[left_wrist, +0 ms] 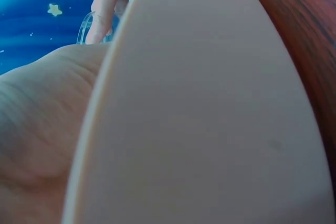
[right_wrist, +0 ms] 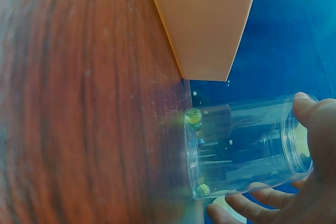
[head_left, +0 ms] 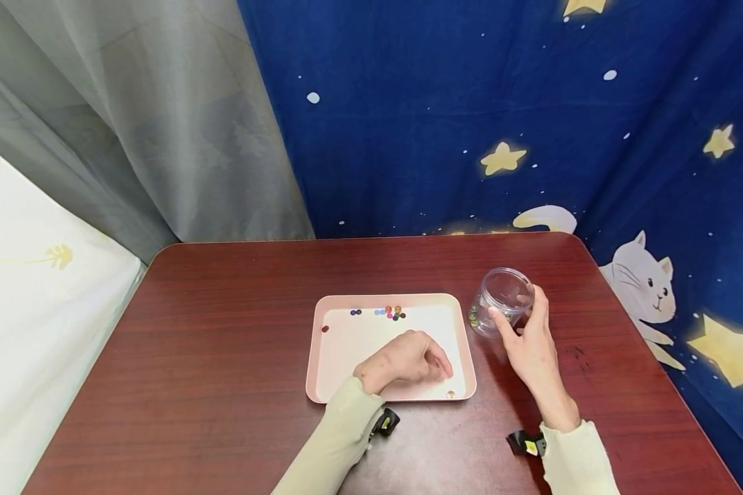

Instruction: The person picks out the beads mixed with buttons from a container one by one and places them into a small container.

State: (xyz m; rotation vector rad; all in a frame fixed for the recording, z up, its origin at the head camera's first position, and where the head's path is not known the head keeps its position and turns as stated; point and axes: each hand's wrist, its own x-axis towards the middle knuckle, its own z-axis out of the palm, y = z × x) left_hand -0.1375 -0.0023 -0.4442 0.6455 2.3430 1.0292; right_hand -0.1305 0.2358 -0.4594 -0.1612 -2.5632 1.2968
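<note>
A pale pink tray (head_left: 359, 357) lies on the table. My left hand (head_left: 408, 357) reaches over its front edge, fingers bent down toward the tray floor at the right; whether they pinch anything is hidden. An amber-looking marble (head_left: 450, 394) sits near the front right corner, just below those fingertips. To the tray's right, my right hand (head_left: 532, 344) grips a clear plastic jar (head_left: 501, 302), thumb on the near side and fingers round the far side. Inside, yellow-green marbles (right_wrist: 193, 116) rest at the jar's bottom. In the left wrist view the tray's wall (left_wrist: 199, 98) hides the left fingers.
Along the tray's back lie several marbles: dark blue (head_left: 356, 312), light blue (head_left: 380, 312), and a cluster of orange, pink and dark ones (head_left: 398, 310). One dark red marble (head_left: 325, 328) is at the left. The brown table (head_left: 223, 357) meets curtains behind.
</note>
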